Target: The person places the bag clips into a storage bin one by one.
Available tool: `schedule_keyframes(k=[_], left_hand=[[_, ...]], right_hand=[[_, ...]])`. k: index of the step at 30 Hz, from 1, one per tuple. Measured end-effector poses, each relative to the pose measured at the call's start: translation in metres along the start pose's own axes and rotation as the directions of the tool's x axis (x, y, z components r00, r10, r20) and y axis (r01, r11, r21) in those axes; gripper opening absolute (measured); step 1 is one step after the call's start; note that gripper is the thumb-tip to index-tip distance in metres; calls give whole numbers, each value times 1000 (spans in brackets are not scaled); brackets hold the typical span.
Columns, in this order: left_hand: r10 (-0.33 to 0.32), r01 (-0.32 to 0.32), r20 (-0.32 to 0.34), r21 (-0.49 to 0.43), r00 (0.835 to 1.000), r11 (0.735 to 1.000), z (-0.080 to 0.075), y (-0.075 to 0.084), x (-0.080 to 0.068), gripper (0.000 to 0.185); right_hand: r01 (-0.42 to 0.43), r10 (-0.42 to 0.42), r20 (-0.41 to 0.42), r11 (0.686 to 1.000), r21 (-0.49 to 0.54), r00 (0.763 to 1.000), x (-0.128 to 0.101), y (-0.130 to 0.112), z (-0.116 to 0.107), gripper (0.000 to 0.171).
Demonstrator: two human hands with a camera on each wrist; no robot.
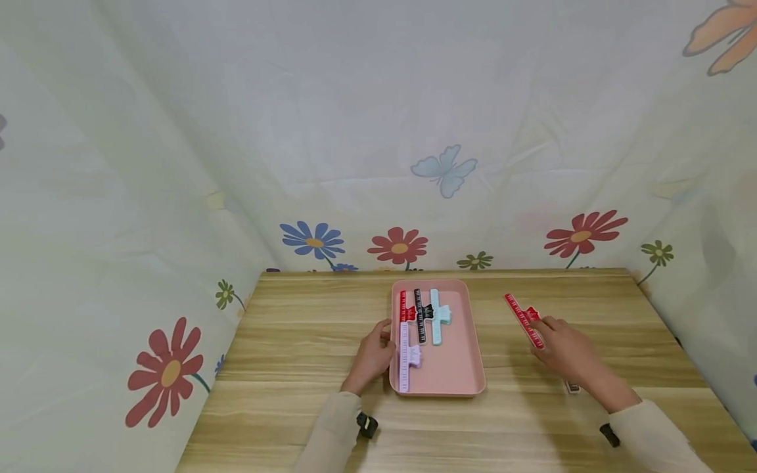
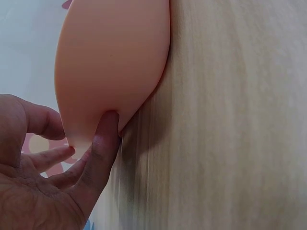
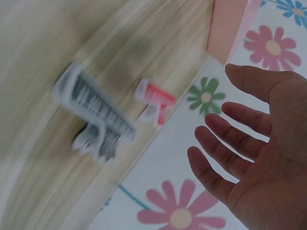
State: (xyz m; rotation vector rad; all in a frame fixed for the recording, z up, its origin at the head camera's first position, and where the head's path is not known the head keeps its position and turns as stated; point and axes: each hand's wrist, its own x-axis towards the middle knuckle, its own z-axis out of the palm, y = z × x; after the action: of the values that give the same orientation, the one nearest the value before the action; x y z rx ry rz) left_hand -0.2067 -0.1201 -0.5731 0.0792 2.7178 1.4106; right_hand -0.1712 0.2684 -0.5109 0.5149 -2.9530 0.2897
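A pink tray (image 1: 440,378) holds several ruler-edged clips: a red clip (image 1: 403,304), a black clip (image 1: 421,318), a mint clip (image 1: 437,322) and a lilac clip (image 1: 405,361). My left hand (image 1: 374,355) grips the tray's left side, thumb at the rim and fingers against the outer wall (image 2: 112,57). To the right, my right hand (image 1: 564,351) is over the table, its fingertips overlapping a loose red clip (image 1: 520,316). In the right wrist view its fingers (image 3: 228,153) are spread and relaxed, apart from that red clip (image 3: 158,95) and a second black clip (image 3: 98,103).
The wooden table (image 1: 284,368) runs back to a flowered cloth (image 1: 367,151), which also hangs at both sides. Most of the second black clip (image 1: 572,387) lies hidden beneath my right hand in the head view. Dark wrist straps (image 1: 367,426) show at both sleeves.
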Motion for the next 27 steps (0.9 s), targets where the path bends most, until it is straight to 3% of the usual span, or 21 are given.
schedule_keyframes(k=[5, 14, 22, 27], left_hand=[[2, -2, 2, -11, 1000, 1000, 0, 0, 1, 52], [16, -16, 2, -20, 1000, 1000, -2, 1, -1, 52], [12, -12, 4, -20, 1000, 1000, -2, 2, -1, 52], [2, -2, 9, -15, 1000, 1000, -1, 1, -1, 52]], right_hand=[[4, -5, -12, 1000, -14, 1000, -9, 21, -1, 48], [-33, 34, 46, 999, -15, 998, -20, 49, -3, 47], [-57, 64, 112, 996, -65, 992, -26, 61, 1, 43], [-53, 59, 143, 998, -42, 988, -28, 66, 9, 45]])
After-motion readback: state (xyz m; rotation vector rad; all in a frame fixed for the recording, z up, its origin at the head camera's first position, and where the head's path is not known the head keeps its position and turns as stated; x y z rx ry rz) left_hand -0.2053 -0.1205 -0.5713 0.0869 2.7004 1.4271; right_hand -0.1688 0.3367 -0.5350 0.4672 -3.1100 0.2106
